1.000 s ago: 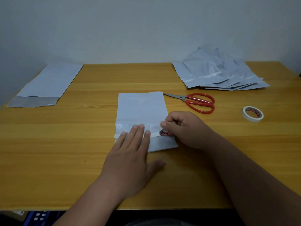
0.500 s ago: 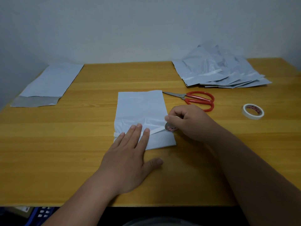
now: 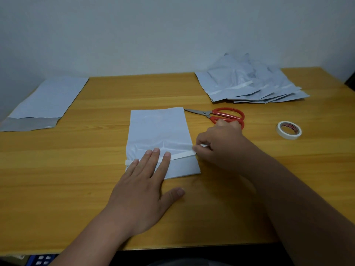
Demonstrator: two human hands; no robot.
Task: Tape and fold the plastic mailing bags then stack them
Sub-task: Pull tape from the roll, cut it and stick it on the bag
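Nearest us, our left hand (image 3: 142, 191) lies flat on the wooden worktop (image 3: 57, 179), fingers (image 3: 151, 160) straight and pressing the folded near end of a pale mailing bag (image 3: 160, 135) at the worktop's middle. A white tape strip (image 3: 182, 154) runs across the fold, passing under those fingers. Just right of the bag, our right hand (image 3: 221, 144) curls its fingers and pinches the strip's free end at the bag's edge; whether a small roll sits inside that grip we cannot tell. As we judge it, the risk lies here: pull the strip off-line and it may land crooked or crease, and if the left hand eases, the slick plastic could slide and the fold spring open. Red scissors (image 3: 224, 115) lie just behind the right hand, a tape roll (image 3: 288, 130) farther right. Beyond, a loose pile of bags (image 3: 249, 83) sits far right; one flat bag (image 3: 46, 100) rests far left.
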